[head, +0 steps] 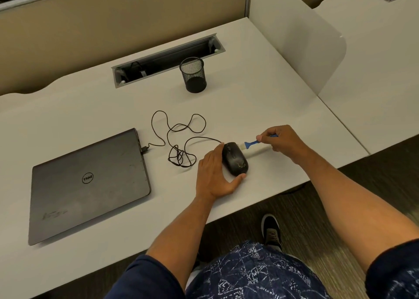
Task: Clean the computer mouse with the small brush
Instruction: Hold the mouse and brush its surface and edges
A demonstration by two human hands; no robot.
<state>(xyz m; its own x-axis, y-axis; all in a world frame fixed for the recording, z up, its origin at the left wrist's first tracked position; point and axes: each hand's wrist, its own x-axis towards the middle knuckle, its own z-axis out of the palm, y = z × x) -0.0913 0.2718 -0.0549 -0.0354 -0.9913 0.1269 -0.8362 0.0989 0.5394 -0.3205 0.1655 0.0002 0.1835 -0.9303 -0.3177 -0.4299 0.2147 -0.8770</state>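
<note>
A black wired computer mouse [235, 158] lies on the white desk [260, 108], near its front edge. My left hand [214, 176] cups the mouse from the left, with fingers at its far end and thumb at its near end. My right hand [281, 141] pinches the blue handle of a small brush [250, 143]. The brush's pale bristles touch the mouse's far right side. The mouse's black cable [179, 137] runs in loose loops to the left.
A closed dark laptop [88, 185] lies at the left, with the cable plugged into its side. A black mesh pen cup [193, 74] stands further back, in front of a cable slot [167, 60]. A translucent divider [317, 49] bounds the desk's right side.
</note>
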